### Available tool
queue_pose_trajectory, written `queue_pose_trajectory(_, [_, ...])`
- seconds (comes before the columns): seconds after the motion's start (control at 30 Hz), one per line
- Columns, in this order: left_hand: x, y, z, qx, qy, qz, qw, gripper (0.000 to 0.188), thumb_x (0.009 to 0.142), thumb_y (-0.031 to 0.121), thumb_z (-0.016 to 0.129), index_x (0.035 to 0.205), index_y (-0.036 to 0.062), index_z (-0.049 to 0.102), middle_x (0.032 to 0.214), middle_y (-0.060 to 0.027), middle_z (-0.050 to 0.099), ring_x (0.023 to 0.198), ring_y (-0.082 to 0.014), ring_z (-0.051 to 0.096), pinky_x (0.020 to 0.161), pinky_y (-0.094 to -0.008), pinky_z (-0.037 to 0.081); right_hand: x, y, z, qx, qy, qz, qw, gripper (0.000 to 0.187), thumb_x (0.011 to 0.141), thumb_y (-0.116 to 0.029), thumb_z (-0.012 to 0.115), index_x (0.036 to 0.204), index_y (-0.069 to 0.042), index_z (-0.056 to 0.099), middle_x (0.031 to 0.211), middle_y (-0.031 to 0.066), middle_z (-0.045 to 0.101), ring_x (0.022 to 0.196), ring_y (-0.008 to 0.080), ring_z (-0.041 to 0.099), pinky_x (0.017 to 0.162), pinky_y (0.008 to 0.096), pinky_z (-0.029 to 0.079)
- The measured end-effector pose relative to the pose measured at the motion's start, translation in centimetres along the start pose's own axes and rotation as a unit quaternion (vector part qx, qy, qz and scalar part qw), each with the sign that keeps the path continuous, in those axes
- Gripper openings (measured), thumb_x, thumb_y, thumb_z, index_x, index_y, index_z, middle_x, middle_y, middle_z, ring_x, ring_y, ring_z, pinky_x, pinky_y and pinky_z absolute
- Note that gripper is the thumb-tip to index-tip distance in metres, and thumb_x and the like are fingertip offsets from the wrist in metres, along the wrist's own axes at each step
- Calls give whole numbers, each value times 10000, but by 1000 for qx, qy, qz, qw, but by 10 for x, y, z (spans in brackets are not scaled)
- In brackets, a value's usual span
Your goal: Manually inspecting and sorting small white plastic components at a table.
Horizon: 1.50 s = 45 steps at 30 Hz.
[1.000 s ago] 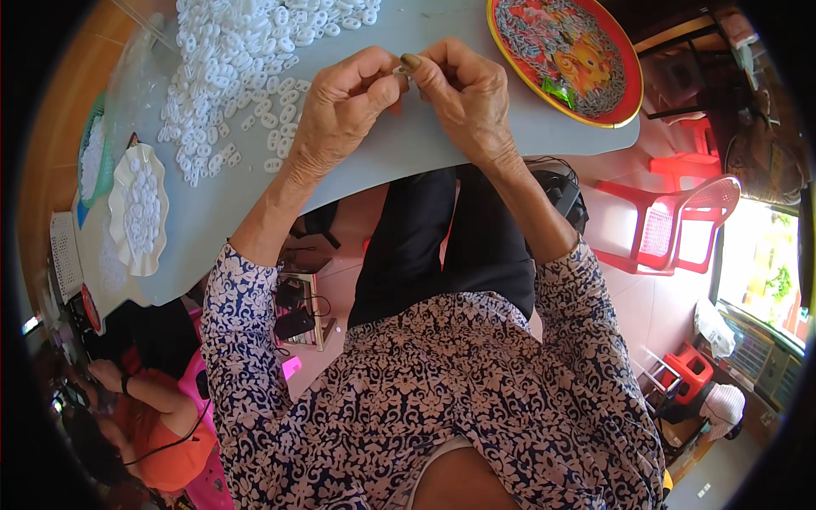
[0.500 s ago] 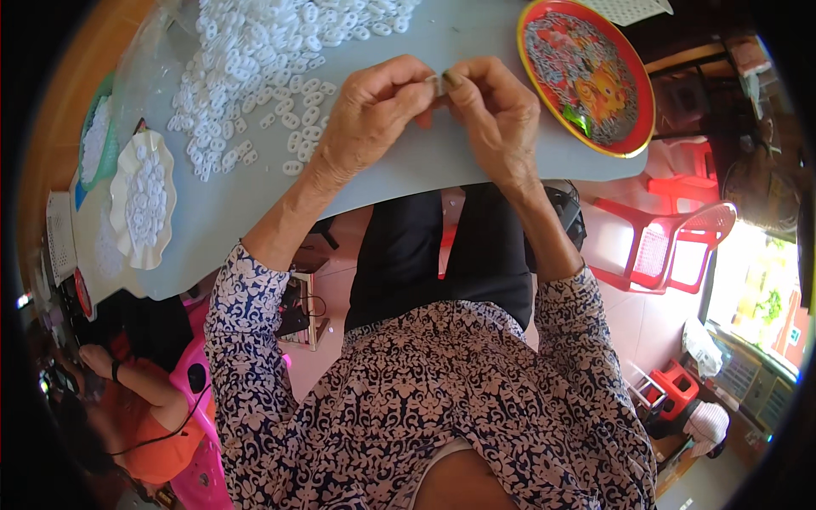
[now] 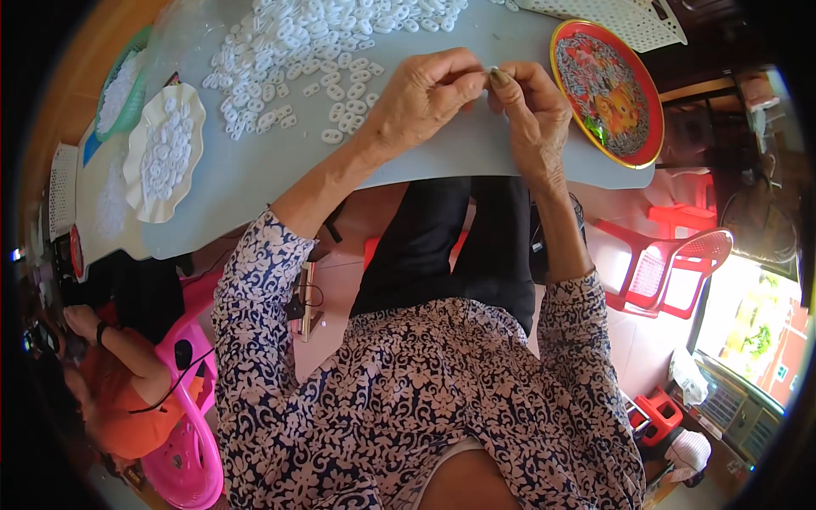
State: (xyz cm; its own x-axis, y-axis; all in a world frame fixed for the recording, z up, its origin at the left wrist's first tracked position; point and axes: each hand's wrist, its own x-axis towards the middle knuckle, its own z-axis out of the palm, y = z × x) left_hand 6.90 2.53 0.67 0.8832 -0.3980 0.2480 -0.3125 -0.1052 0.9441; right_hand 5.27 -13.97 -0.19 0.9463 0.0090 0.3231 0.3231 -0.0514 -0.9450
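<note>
My left hand [image 3: 429,98] and my right hand [image 3: 531,110] meet fingertip to fingertip above the grey table [image 3: 263,166]. Both are closed in a pinch around something small and pale, mostly covered by the fingers, so its kind cannot be made out. Left of my left hand spreads a pile of white plastic two-hole pieces [image 3: 331,30], with several loose ones near my wrist. Close beside my right hand lies a round red tray [image 3: 657,127] with a yellow rim, holding many small grey metal pieces [image 3: 586,64] and a bright green scrap.
A wavy-edged cream dish [image 3: 194,170] of white pieces and a green basket [image 3: 109,119] stand at left. A white perforated basket [image 3: 629,21] is behind the tray. Red plastic chairs [image 3: 633,263] are at right. A co-worker in orange [image 3: 127,382] sits at lower left by a pink chair [image 3: 200,459].
The view has shifted, so the table and its things sit farther right in the picture. My hands stay pinched together, now appearing nearer the red tray. The co-worker's hand has moved slightly.
</note>
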Motion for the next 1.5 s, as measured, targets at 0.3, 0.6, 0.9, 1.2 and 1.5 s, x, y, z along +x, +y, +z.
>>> queue_pose_trajectory(0.3, [0, -8, -88, 420, 31, 230, 877, 98, 775, 80, 544, 725, -2, 528, 676, -145, 537, 728, -307, 503, 710, -401, 429, 5, -3, -8, 25, -6, 28, 999, 82, 852, -51, 600, 875, 26, 615, 729, 41, 614, 599, 49, 504, 548, 183, 416])
queue_pose_trajectory(0.6, [-9, -19, -82, 424, -5, 99, 900, 151, 792, 85, 540, 695, -29, 523, 674, -162, 531, 710, -317, 493, 689, -410, 436, 8, 3, -8, -8, -23, 22, 999, 102, 832, -75, 628, 871, 20, 636, 688, -2, 601, 587, 32, 488, 527, 179, 401])
queue_pose_trajectory(0.9, [-5, -16, -80, 494, -49, 86, 864, 141, 784, 91, 549, 704, -25, 553, 726, -170, 556, 761, -328, 508, 760, -413, 428, 15, 11, 0, -2, -41, -8, 999, 97, 834, -90, 629, 854, 4, 629, 691, -4, 613, 589, 38, 511, 546, 190, 432])
queue_pose_trajectory(1.2, [-15, -9, -75, 420, 4, 86, 904, 77, 784, 52, 571, 775, -23, 562, 747, -116, 568, 778, -251, 521, 733, -332, 428, 9, 8, 11, 18, -54, -15, 998, 84, 826, -67, 637, 860, 9, 634, 703, 13, 629, 622, 54, 553, 582, 203, 461])
queue_pose_trajectory(1.5, [-13, 13, -49, -88, 15, -123, 988, 236, 878, 184, 587, 1006, -10, 629, 824, -59, 643, 779, -115, 568, 753, -251, 437, -5, 1, 23, 72, -64, -15, 995, 155, 843, -23, 606, 992, 6, 639, 803, 55, 645, 681, 78, 560, 636, 223, 476])
